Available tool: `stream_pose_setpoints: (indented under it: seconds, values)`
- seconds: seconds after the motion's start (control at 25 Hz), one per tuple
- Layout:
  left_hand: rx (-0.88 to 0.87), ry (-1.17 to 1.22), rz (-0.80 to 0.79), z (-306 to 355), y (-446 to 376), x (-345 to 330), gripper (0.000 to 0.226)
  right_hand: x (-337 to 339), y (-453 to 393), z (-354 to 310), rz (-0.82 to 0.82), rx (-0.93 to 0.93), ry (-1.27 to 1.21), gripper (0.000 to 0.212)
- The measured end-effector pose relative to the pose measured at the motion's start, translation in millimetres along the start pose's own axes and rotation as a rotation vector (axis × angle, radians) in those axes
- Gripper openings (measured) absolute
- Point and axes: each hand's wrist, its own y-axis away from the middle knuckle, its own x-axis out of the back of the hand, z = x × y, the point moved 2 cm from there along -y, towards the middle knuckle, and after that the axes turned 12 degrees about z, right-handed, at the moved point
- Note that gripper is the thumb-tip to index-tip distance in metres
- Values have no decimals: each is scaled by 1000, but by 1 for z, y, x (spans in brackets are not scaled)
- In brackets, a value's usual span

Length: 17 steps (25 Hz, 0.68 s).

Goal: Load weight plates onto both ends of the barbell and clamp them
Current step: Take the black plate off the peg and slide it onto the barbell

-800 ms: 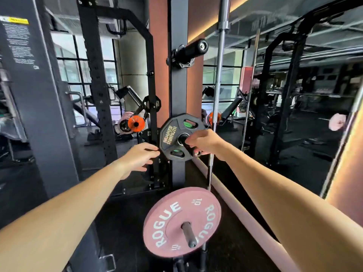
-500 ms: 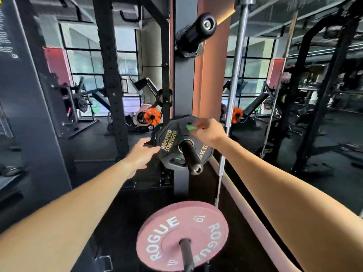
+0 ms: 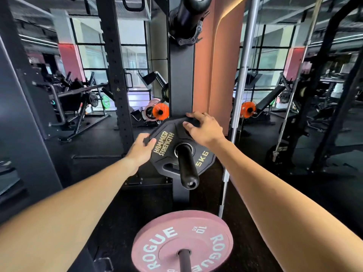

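A black 5 kg plate (image 3: 202, 157) marked HAMMER STRENGTH hangs on a black storage peg (image 3: 187, 169) of the rack upright (image 3: 181, 75). My left hand (image 3: 141, 148) grips the plate's left edge. My right hand (image 3: 204, 127) holds its top edge, fingers through a grip slot. Below it, a pink 10 kg ROGUE plate (image 3: 169, 244) sits on a lower peg (image 3: 184, 260). No barbell sleeve or clamp is in view near my hands.
A steel barbell (image 3: 242, 85) stands upright to the right of the rack, beside a mirror wall. Another empty peg (image 3: 188, 14) sticks out above. A black perforated rack post (image 3: 114, 65) rises on the left. Machines with orange plates (image 3: 160, 111) stand behind.
The view has come closer and lower toward the rack. My right hand went from the plate's centre hole to its top edge. My left hand closed on the left edge.
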Motion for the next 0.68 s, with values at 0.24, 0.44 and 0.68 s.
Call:
stream_pose_setpoints:
  seconds: [0.24,0.44,0.68]
  values:
    - [-217,-1,-2,59,-5,-5,41,-7,17,51,154,-271,-215,59]
    - [78,61,-90,33,4,-8,71,-7,16,63,21,-531,-443,82]
    - [95,93,-106,4,10,-10,68,-4,26,66,-4,-500,-423,63]
